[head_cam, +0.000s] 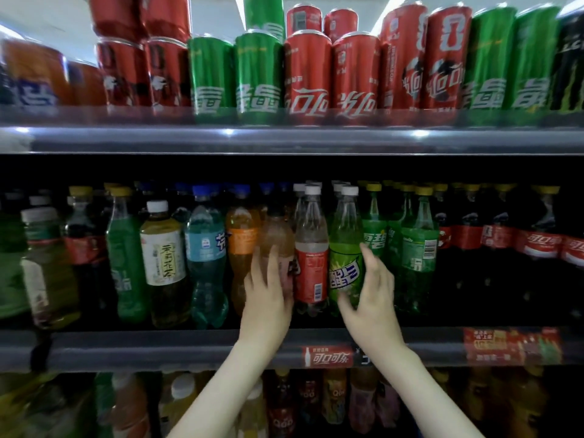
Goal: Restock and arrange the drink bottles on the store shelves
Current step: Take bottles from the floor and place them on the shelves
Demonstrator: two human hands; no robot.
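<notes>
The middle shelf [158,347] stood packed with upright bottles beneath a row of cans [309,74]. The left hand [268,298] lay with straight fingers against a pale orange bottle [276,232]. The right hand [376,298], fingers loosely open, hovered at a lime-green bottle [343,245]; I could not tell if they touched.

The grey middle shelf rail [158,347] spans the full width. On its front, right of centre, sits a red brand tag [327,357]; further right along it is a blurred red promotional sticker [512,346]. Above the rail, beyond a dark recess, an upper shelf edge [284,141] catches small glints. Higher still is pale ceiling [47,14] with a bright light strip [386,6].
</notes>
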